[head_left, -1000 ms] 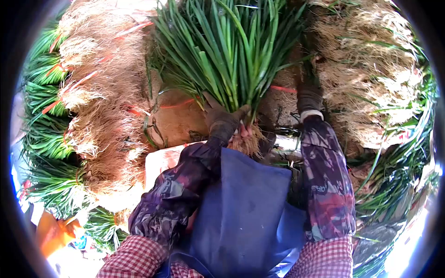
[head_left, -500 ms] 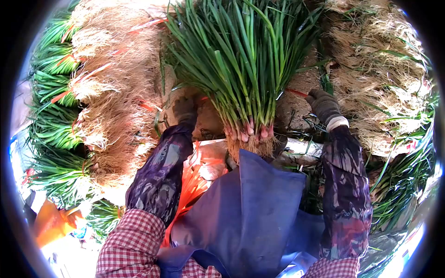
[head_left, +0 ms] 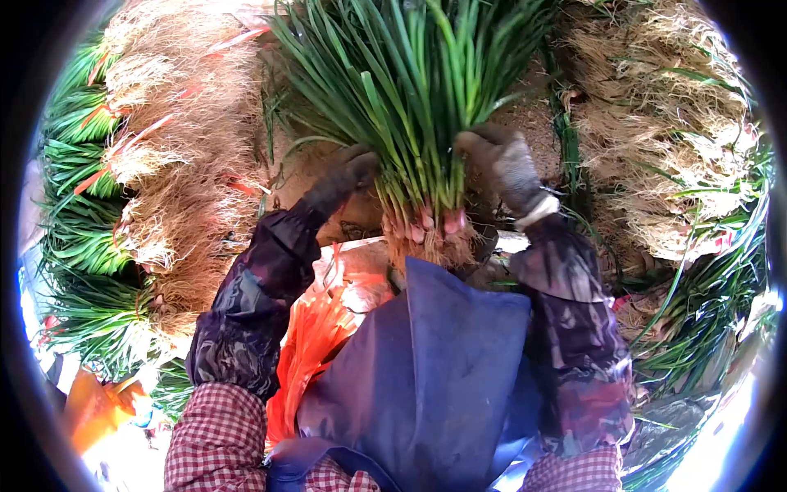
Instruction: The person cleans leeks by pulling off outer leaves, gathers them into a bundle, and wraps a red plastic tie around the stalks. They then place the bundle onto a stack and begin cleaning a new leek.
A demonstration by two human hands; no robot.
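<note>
A large bunch of green onions [head_left: 422, 176] stands in front of me, leaves pointing away and pinkish bulbs and roots toward me. My left hand [head_left: 348, 174], in a dark glove, is closed against the left side of the stems. A bit of red tie strip [head_left: 343, 205] shows under it. On the other side, my right hand [head_left: 498, 160], gloved too and slightly blurred, has its fingers curled at the stems. Whatever part of the strip it pinches is hidden from view. Just below the roots lies the raised fold of a blue apron [head_left: 459, 344].
Tied onion bunches [head_left: 90, 238] are stacked at left, their tan roots [head_left: 193, 164] facing inward. At right lies another rooty pile [head_left: 656, 139], with green leaves [head_left: 705, 328] below it. Orange-red strips [head_left: 307, 344] hang beside the apron.
My right hand has moved inward from the right, where it held the red strip stretched, to the stems. My left hand has moved up and right to the bunch. The view has shifted slightly.
</note>
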